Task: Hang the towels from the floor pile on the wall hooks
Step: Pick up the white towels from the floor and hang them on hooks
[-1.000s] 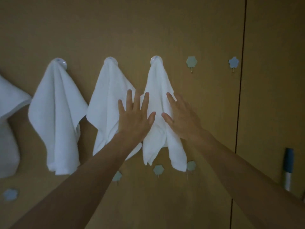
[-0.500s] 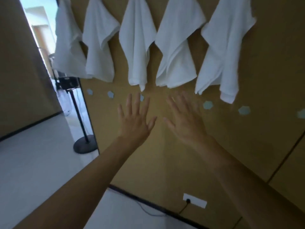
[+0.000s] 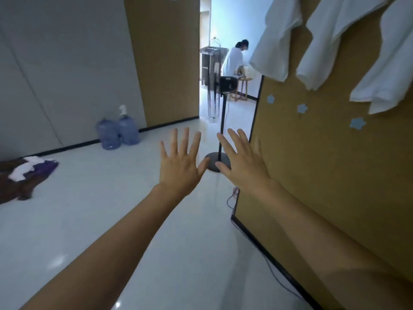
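Hovering in mid-air, the left hand (image 3: 181, 163) and right hand (image 3: 244, 163) are spread wide, holding nothing. The rumpled pile of white, purple and brown cloth (image 3: 26, 175) lies on the glossy white floor (image 3: 107, 220) well off to the left, nearer the left hand.

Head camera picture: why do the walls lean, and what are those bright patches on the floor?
Head view: the wide-angle lens tilts and bows the edges of the tan wall panel; the glossy white floor shows glare spots beside the left forearm; bright bluish light comes through the doorway.
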### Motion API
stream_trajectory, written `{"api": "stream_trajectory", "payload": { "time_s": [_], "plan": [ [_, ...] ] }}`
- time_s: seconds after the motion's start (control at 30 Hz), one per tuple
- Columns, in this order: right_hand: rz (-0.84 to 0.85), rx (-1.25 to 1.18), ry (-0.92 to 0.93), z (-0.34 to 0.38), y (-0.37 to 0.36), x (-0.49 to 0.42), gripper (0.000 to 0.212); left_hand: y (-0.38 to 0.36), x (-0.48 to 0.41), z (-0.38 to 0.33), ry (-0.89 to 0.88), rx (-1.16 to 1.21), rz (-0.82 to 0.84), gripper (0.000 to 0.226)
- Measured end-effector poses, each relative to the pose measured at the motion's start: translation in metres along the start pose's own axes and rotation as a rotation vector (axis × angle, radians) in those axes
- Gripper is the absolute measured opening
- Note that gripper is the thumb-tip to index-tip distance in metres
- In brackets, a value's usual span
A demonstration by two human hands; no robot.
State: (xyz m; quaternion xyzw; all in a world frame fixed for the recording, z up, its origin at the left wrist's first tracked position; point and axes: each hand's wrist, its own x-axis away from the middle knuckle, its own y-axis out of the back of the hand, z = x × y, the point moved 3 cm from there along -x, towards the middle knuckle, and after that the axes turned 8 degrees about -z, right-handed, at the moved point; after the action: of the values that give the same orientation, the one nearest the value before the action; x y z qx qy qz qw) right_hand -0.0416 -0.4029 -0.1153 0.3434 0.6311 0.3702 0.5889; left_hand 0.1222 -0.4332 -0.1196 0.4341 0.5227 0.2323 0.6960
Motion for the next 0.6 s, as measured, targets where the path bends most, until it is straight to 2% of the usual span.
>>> {"api": "stream_trajectory", "payload": {
  "time_s": [0.33, 0.6],
  "plan": [
    [0.097, -0.150, 0.253, 0.275, -0.103, -0.133, 0.070, -0.035, 0.047, 0.295, 0.274, -0.169, 0.135, 0.070],
    [0.084, -0.242, 0.423, 0.411, -0.169, -0.233, 0.073, -0.072, 0.041, 0.453, 0.455, -0.252, 0.133, 0.071]
  ]
}}
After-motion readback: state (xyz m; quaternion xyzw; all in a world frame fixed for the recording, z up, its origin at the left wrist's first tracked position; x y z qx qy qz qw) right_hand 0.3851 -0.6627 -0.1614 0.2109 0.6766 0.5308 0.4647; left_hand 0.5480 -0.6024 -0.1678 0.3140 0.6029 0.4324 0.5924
